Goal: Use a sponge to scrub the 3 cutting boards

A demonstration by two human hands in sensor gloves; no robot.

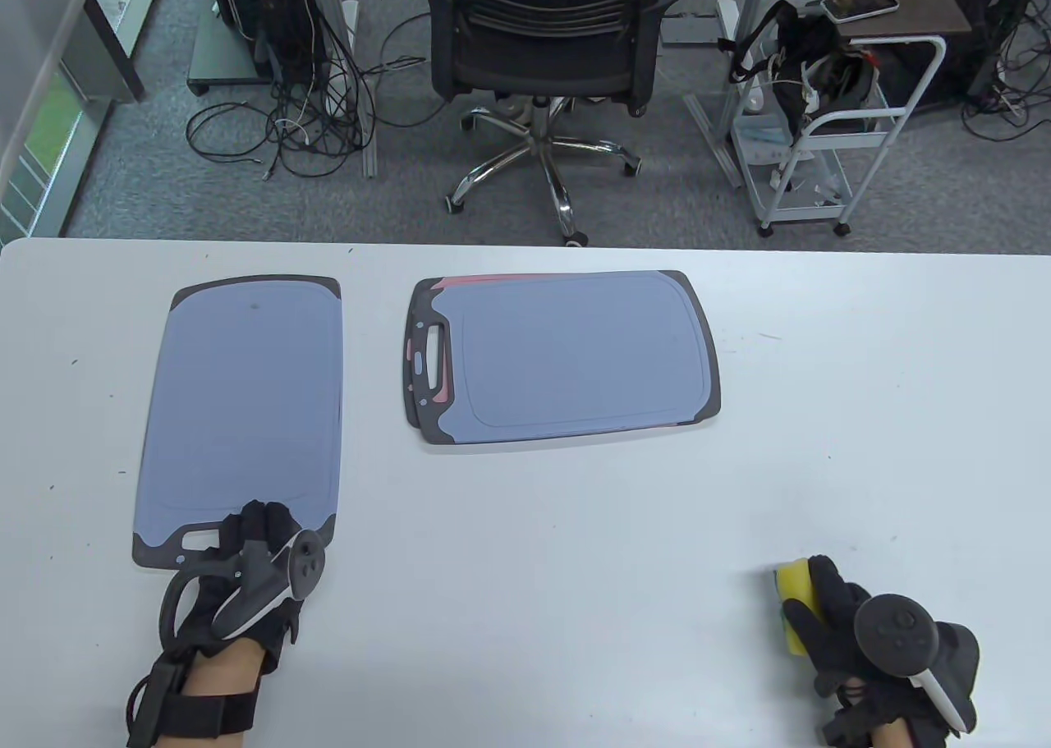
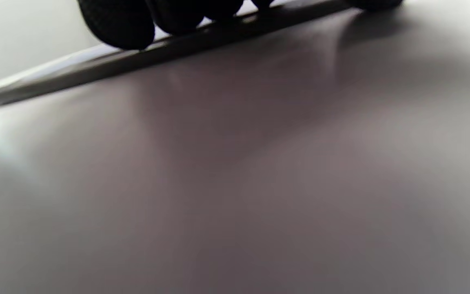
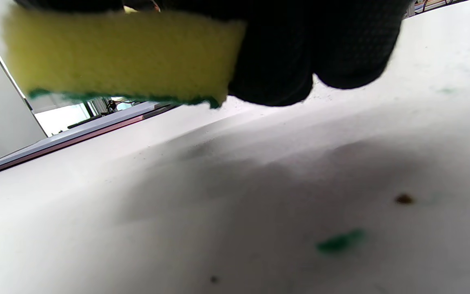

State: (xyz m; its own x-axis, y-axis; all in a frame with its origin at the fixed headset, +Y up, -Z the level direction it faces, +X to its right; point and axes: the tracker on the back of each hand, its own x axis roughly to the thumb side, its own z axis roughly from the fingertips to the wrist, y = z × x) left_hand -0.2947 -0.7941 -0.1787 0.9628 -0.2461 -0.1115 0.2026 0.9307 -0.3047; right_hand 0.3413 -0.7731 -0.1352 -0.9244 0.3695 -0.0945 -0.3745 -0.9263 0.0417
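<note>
We see the left hand with fingertips on the near handle end of the left cutting board; the right hand grips the sponge low over the counter.

Black textured gloves on left hand and right hand, grey trackers, black wrist straps.

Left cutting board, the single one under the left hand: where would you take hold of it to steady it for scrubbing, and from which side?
At its near handle end, from the person's side. The left cutting board lies flat and lengthwise, its slotted handle nearest the left hand, whose fingertips already rest there. That probably leaves the surface free for the sponge.
</note>
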